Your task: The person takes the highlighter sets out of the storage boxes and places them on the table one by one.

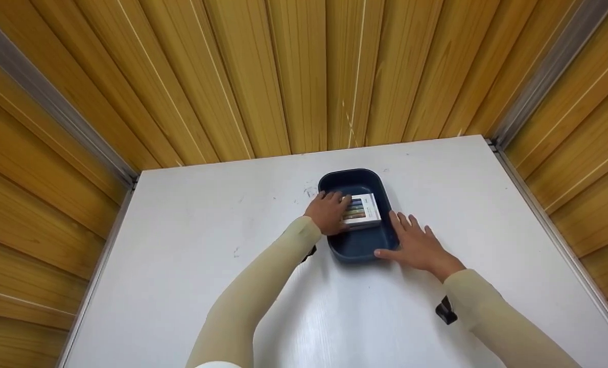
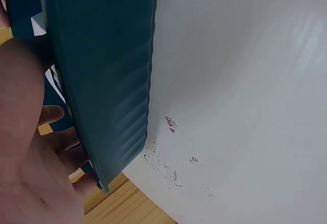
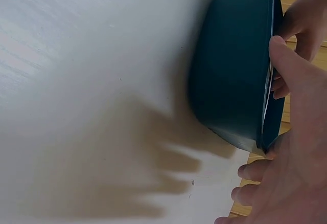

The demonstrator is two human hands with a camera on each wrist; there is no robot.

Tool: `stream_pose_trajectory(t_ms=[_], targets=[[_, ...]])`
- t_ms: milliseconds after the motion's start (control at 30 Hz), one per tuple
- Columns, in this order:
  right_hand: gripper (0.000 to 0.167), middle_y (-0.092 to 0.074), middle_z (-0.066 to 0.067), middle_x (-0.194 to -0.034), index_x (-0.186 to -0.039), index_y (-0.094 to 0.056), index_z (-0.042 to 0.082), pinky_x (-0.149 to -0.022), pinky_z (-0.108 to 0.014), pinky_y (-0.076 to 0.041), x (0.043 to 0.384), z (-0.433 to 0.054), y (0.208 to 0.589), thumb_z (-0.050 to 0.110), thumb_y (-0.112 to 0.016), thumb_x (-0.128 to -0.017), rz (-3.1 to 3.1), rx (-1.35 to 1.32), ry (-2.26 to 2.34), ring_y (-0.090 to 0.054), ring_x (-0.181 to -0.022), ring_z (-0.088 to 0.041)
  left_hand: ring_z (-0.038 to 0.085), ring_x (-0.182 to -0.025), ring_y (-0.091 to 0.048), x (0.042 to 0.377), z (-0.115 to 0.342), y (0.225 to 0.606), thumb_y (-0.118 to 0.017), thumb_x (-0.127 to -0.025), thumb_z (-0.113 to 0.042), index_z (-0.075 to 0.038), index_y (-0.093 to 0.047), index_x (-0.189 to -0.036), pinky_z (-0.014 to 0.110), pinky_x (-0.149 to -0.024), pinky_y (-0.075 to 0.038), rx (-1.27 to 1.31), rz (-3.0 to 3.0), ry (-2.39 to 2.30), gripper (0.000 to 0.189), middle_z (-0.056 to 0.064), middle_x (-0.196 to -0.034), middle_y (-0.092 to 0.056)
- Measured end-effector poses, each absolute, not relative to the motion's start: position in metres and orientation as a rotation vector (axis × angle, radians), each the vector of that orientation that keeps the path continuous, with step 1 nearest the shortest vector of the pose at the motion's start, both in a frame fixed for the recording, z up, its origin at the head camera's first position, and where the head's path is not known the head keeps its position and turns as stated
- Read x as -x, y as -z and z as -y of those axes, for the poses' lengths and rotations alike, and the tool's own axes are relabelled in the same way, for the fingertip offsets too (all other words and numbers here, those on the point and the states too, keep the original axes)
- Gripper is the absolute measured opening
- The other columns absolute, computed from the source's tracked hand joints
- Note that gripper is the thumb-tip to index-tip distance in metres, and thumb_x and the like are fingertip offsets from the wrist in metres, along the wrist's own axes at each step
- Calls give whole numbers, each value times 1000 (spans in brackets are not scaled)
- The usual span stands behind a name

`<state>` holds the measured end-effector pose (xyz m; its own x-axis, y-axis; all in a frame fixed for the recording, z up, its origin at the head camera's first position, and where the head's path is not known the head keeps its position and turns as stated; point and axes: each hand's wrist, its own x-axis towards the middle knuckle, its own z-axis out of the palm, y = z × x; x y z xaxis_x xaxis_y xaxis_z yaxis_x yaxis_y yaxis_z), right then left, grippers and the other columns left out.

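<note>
A dark blue oblong tub (image 1: pixel 357 248) with rounded corners stands on the white table. Inside it lies a flat white box (image 1: pixel 370 208) whose front shows a row of coloured sticks. My left hand (image 1: pixel 327 212) reaches over the tub's left rim and grips the left end of the box, thumb on the near side and fingers toward the far side. In the left wrist view the tub's ribbed side (image 2: pixel 107 75) covers most of the box. My right hand (image 1: pixel 419 248) is spread at the tub's right rim, its thumb over the near right corner of the tub (image 3: pixel 232 60).
The white table top (image 1: pixel 181 245) spreads around the tub and carries small dark scuffs (image 2: pixel 171 124). Wood-patterned panels (image 1: pixel 304 76) wall it in at the back and on both sides. A black device (image 1: pixel 446 311) sits at the right wrist.
</note>
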<state>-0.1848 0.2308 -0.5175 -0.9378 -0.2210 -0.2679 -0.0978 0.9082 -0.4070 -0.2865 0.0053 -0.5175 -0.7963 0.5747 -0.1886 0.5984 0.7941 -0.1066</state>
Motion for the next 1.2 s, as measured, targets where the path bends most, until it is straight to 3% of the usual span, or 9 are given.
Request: stream_pose_trajectory(t_ms=[600,867,1200], targets=[[112,-5,-25,-161,-156,-1,9,-109,-73,-15,187,-230,517,70,-58,-81,-2703,183,611,-10,-145,-50,23,-130,-51,283,-8,515,-59,-90,-53,-20,-34,-148,42,-112,-37,-990,-2861,306,71,7,-139,-51],[116,-8,-24,-161,-156,-2,9,-110,-71,-17,185,-229,517,74,-57,-78,-2706,173,617,-11,-144,-52,25,-126,-52,282,-10,511,-59,-91,-45,-13,-38,-145,39,-108,-43,-1027,-2882,287,66,10,-134,-53],[112,-9,-24,-161,-156,-3,10,-111,-71,-16,185,-230,516,71,-59,-80,-2702,154,625,-11,-145,-51,24,-125,-52,279,-10,500,-60,-91,-42,-10,-36,-147,36,-110,-41,-1031,-2880,343,68,10,-136,-51]])
